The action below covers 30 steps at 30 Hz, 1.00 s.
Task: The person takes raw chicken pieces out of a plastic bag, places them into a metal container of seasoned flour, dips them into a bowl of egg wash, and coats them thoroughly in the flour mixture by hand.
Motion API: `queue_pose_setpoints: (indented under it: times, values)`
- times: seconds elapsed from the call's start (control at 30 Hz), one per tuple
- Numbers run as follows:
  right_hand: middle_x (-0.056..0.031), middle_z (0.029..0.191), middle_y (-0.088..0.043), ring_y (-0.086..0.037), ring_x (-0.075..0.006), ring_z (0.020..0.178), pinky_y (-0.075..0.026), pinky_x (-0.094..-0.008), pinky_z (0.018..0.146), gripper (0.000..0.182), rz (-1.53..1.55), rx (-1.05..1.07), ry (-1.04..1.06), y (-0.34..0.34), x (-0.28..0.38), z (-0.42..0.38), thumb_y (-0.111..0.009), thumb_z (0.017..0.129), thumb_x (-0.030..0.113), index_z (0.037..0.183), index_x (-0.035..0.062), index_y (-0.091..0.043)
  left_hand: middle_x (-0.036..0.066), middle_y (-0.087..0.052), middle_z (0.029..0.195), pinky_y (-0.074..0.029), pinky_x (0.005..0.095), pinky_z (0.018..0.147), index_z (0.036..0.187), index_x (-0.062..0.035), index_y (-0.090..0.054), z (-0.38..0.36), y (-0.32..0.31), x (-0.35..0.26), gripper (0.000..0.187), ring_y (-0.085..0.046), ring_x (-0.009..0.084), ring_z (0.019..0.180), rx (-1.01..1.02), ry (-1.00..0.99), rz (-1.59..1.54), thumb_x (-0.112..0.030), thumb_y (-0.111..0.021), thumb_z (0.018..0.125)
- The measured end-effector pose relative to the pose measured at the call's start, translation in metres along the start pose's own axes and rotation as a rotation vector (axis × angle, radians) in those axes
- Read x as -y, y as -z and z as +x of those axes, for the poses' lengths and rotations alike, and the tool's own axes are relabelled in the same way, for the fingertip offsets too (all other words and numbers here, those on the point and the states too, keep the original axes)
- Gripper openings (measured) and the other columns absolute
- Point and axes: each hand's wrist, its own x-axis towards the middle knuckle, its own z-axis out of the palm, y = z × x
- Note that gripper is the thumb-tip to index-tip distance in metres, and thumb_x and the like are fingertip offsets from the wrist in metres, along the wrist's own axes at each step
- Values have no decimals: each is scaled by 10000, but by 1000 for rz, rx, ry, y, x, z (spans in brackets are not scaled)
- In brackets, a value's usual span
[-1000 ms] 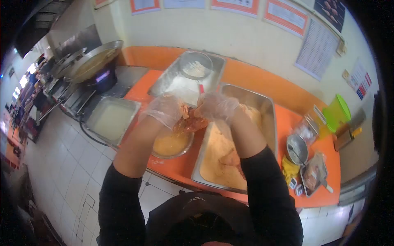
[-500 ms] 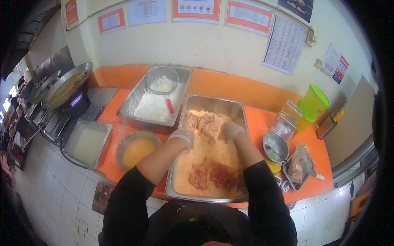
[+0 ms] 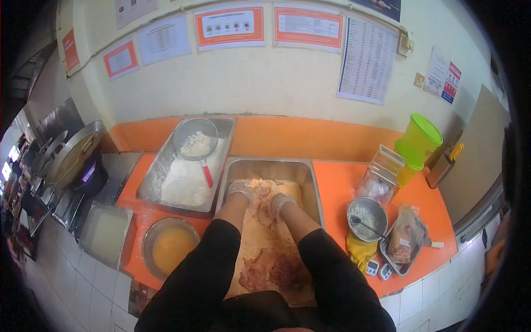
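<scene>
Both my hands wear clear gloves and work inside a deep steel tray [image 3: 317, 193] of orange-tinted flour [image 3: 255, 232]. At the far end of the tray lies raw, flour-dusted meat [image 3: 264, 198], between my hands. My left hand [image 3: 241, 190] grips its left side, the fingertips partly sunk in flour. My right hand [image 3: 280, 205] is curled against its right side, fingers pointing inward. Closer to my body, darker red raw meat pieces [image 3: 271, 269] lie on the flour, partly covered by my right sleeve.
Left of the tray stand a pan of white flour [image 3: 180, 180] with a sieve [image 3: 195, 139], a bowl of orange liquid [image 3: 172, 250] and a tray of cloudy liquid [image 3: 105, 232]. On the right are a metal bowl [image 3: 367, 216], bagged meat [image 3: 404, 238], two timers [image 3: 372, 268] and green-lidded containers [image 3: 418, 138].
My hands have come closer together around the far meat, the right one moving inward. The camera view has shifted, so the counter sits lower in the picture.
</scene>
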Motion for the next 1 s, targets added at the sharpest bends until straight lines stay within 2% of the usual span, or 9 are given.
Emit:
queue_pose_setpoints:
  times: [0.07, 0.13, 0.27, 0.43, 0.67, 0.77, 0.8, 0.87, 1.0]
  values:
    - [-77, 1011, -607, -589, -232, 915, -489, -338, 707, 270, -111, 127, 103, 37, -5, -29, -613, 702, 228, 950, 124, -647, 107, -595, 1034, -472, 353, 787, 986, -89, -625, 15, 0, -3, 289, -572, 232, 970, 177, 96, -113, -173, -598, 711]
    - [-63, 1032, -600, -581, -236, 934, -490, -348, 714, 274, 2, 72, -53, 36, -17, -33, -620, 702, 227, 959, 135, -645, 121, -581, 1058, -461, 360, 801, 1000, -95, -621, 14, 11, -6, 312, -565, 260, 979, 231, 245, -233, -140, -590, 693]
    - [-60, 1091, -573, -560, -245, 982, -490, -357, 724, 299, 233, 93, -299, 37, -23, -42, -621, 715, 227, 1003, 146, -627, 107, -577, 1069, -460, 362, 793, 974, -85, -631, 7, 43, -11, 320, -571, 252, 968, 496, 167, -100, -154, -618, 662]
    - [-66, 1101, -566, -551, -246, 995, -482, -358, 738, 310, 207, 296, -261, 16, -30, -25, -611, 723, 227, 1020, 139, -617, 113, -578, 1061, -461, 357, 786, 967, -97, -633, -1, 28, 2, 307, -572, 264, 955, 319, 27, -108, -202, -599, 680]
    - [-68, 1100, -567, -548, -243, 995, -474, -357, 747, 316, 267, 104, -263, 8, -17, -14, -606, 724, 232, 1023, 131, -614, 138, -578, 1038, -468, 347, 772, 1034, -60, -586, -54, 80, 33, 317, -563, 266, 962, 200, -183, 79, -192, -508, 756]
    - [-69, 1100, -567, -547, -242, 996, -470, -356, 751, 318, 226, 107, -319, -13, -3, -10, -605, 725, 234, 1025, 128, -613, 142, -598, 911, -480, 364, 695, 929, -21, -591, -121, 129, 63, 246, -584, 271, 875, -82, -571, 184, -176, -486, 769]
    - [-69, 1100, -567, -547, -242, 996, -469, -356, 752, 319, 198, 134, -334, -22, 1, -10, -604, 725, 235, 1025, 127, -612, 132, -597, 853, -475, 370, 660, 872, -40, -587, -146, 144, 69, 197, -587, 269, 813, -8, -329, -422, -177, -487, 774]
    - [-70, 1100, -567, -546, -241, 996, -467, -355, 754, 321, 140, 189, -353, -35, 6, -14, -603, 725, 236, 1026, 125, -611, 121, -598, 789, -465, 378, 619, 806, -63, -574, -173, 150, 90, 160, -589, 265, 740, 73, -84, -960, -198, -494, 775]
    - [-71, 1099, -567, -544, -240, 996, -462, -354, 760, 324, 79, 208, -362, -29, -1, -27, -600, 726, 239, 1028, 121, -609, 119, -605, 795, -452, 387, 608, 804, -89, -579, -214, 153, 136, 232, -584, 269, 705, 17, -103, -321, -306, -504, 769]
